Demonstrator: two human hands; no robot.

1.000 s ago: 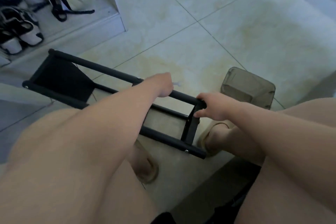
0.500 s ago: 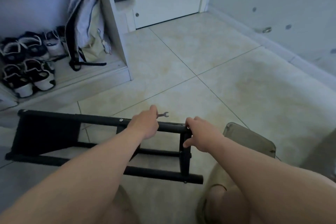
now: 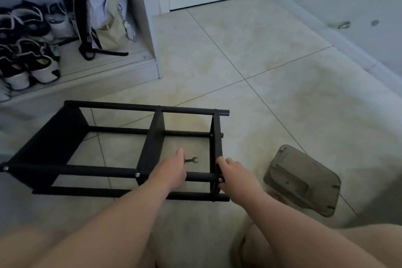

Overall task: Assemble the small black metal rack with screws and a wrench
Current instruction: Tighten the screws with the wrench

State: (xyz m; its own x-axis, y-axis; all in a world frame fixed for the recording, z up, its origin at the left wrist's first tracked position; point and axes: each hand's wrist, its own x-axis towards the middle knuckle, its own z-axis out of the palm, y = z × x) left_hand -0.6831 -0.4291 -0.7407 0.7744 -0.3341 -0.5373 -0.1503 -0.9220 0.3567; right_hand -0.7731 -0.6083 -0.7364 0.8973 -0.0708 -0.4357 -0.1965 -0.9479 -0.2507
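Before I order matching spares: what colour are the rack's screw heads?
Silver screw heads on the black rack, clearest in the head view.

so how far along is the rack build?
Done: rack is framed up, rails joining all three panels, screw heads showing at the near rail's joints. In hand: left hand holds the wrench, right hand grips the right end panel by its screw. Left: probably final tightening there; tightness can't be seen.

Logged black metal rack [image 3: 152, 148] on its side mid-floor [image 3: 261, 115], silver screws [image 3: 137, 174] at joints; small wrench [image 3: 191, 160] within right bay.
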